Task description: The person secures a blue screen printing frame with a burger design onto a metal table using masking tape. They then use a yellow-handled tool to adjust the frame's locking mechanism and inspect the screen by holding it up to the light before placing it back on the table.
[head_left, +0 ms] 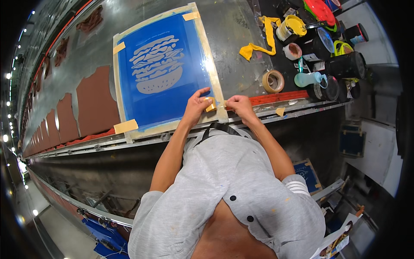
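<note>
Left grip (197,107) pinches a curled, glossy yellow tape piece (211,105) over the blue, beige-bordered rectangular screen (164,108), right grip (241,108) bunched just beside, its hold unclear; taping seems in hand, calling for careful pressing.

The blue screen (161,71) looks glossy, brown cloth (97,102) matt.
</note>
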`<state>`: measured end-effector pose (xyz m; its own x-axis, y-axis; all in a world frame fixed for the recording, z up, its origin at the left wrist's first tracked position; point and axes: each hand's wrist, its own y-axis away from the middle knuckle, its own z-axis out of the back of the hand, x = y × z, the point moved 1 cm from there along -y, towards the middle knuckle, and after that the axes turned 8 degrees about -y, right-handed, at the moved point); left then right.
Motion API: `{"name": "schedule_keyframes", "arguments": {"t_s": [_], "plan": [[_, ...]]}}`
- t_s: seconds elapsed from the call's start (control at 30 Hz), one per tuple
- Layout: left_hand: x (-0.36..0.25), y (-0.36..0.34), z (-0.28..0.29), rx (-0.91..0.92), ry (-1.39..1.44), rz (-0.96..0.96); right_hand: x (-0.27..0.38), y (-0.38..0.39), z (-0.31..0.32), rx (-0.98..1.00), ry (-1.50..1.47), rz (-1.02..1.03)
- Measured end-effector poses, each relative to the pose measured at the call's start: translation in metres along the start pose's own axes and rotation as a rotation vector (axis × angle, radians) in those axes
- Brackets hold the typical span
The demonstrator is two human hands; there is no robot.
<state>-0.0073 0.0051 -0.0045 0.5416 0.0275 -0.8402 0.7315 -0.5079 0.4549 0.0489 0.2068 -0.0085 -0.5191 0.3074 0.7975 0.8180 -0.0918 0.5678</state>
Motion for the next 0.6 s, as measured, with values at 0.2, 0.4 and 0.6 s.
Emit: {"name": "schedule_keyframes", "arguments": {"t_s": [0.2, 0.4, 0.6], "plan": [[-0.009, 0.014, -0.022, -0.196, -0.473, -0.085, -0.002, -0.012, -0.011, -0.122, 0.512, 0.149], [-0.004, 0.03, -0.029, -0.192, -0.798, -0.163, -0.015, -0.004, -0.009, -0.239, 0.33, 0.07], [-0.016, 0.044, -0.044, 0.056, -1.294, -0.363, -0.021, -0.008, 0.003, -0.041, -0.293, -0.165]]}}
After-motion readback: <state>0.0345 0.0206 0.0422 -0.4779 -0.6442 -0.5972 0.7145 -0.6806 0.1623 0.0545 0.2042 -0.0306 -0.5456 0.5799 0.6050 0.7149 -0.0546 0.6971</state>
